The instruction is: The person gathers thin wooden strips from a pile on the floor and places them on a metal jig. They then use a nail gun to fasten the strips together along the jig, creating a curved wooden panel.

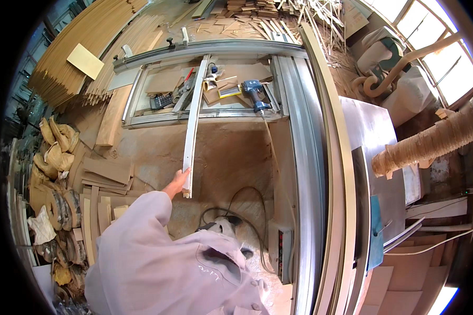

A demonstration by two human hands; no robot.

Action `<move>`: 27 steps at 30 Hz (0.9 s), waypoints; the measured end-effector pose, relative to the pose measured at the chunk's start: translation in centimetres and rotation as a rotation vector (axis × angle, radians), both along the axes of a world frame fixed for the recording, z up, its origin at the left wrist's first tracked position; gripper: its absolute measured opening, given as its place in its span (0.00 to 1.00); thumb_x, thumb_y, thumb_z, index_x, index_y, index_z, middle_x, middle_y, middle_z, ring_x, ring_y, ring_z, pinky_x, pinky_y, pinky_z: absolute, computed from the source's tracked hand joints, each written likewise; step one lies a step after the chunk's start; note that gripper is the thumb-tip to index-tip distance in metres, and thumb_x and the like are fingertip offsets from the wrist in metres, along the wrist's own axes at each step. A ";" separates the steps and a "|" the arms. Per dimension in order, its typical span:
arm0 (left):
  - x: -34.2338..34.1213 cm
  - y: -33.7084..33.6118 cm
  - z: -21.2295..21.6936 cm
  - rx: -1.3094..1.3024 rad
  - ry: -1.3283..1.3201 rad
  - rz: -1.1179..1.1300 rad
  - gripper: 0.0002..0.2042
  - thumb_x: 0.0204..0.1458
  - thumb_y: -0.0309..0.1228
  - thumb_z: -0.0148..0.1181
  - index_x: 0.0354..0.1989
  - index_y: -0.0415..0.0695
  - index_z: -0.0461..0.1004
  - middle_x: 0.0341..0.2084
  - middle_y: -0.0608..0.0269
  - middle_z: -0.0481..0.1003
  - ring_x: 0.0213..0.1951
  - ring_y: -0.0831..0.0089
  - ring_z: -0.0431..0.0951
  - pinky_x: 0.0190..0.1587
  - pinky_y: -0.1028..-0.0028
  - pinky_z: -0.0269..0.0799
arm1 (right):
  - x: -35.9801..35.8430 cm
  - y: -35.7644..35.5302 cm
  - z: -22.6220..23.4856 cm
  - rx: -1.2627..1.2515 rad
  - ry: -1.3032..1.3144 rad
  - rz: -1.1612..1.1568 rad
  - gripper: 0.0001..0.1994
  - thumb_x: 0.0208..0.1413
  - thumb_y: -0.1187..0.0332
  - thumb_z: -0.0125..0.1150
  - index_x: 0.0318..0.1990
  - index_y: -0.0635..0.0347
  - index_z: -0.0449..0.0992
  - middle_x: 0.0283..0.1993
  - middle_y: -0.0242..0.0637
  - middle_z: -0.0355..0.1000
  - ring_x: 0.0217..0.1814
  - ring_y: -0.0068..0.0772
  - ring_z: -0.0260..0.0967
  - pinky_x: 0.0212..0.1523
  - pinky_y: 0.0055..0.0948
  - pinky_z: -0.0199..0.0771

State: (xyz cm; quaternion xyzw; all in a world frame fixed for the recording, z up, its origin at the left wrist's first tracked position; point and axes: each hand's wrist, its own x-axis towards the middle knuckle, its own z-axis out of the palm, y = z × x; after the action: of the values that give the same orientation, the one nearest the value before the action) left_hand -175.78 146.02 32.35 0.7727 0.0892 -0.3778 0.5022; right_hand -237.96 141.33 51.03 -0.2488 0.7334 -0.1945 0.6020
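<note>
My left hand [180,181] is closed around the near end of a long, narrow white strip [193,121]. The strip points away from me, and its far end lies over the metal frame of a sliding saw table [236,114]. Inside that frame, to the right of the strip, are a blue nail gun [253,90] with a hose and a small yellow-edged box [229,91]. To its left lie a dark calculator [161,101] and a red pen-like stick [189,74]. My right hand does not show.
Long boards [333,157] run beside the metal rail on my right, next to a metal saw top [370,126]. A ribbed dust hose [431,139] hangs at right. Stacked panels [84,42] stand far left, offcuts [108,173] nearer. A cable [257,194] loops across the floor.
</note>
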 end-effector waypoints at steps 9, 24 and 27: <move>12.0 15.3 2.2 0.472 -0.455 -0.435 0.32 0.42 0.38 0.77 0.53 0.36 0.69 0.45 0.48 0.78 0.49 0.58 0.79 0.49 0.55 0.76 | -0.9 -10.8 2.1 0.055 0.050 0.187 0.12 0.65 0.65 0.61 0.49 0.65 0.78 0.35 0.37 0.77 0.28 0.26 0.75 0.26 0.23 0.74; 9.2 9.9 7.7 0.510 -0.193 -0.416 0.30 0.45 0.30 0.74 0.57 0.34 0.71 0.45 0.47 0.80 0.48 0.59 0.80 0.52 0.61 0.75 | 7.3 -19.1 8.7 0.002 0.294 0.547 0.14 0.62 0.64 0.60 0.43 0.69 0.81 0.29 0.34 0.75 0.26 0.23 0.69 0.27 0.25 0.69; 5.4 5.0 9.2 0.330 -0.100 -0.451 0.26 0.46 0.34 0.74 0.53 0.35 0.74 0.41 0.56 0.80 0.43 0.66 0.79 0.48 0.64 0.76 | 9.2 -20.3 10.3 0.077 0.314 0.580 0.17 0.61 0.60 0.62 0.47 0.68 0.82 0.38 0.40 0.80 0.38 0.27 0.75 0.41 0.28 0.73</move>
State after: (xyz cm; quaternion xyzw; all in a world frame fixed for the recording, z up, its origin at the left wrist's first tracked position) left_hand -170.34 151.05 41.56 0.8620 -0.0494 -0.4219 0.2765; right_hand -228.71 121.07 61.38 -0.4513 0.7226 0.0537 0.5208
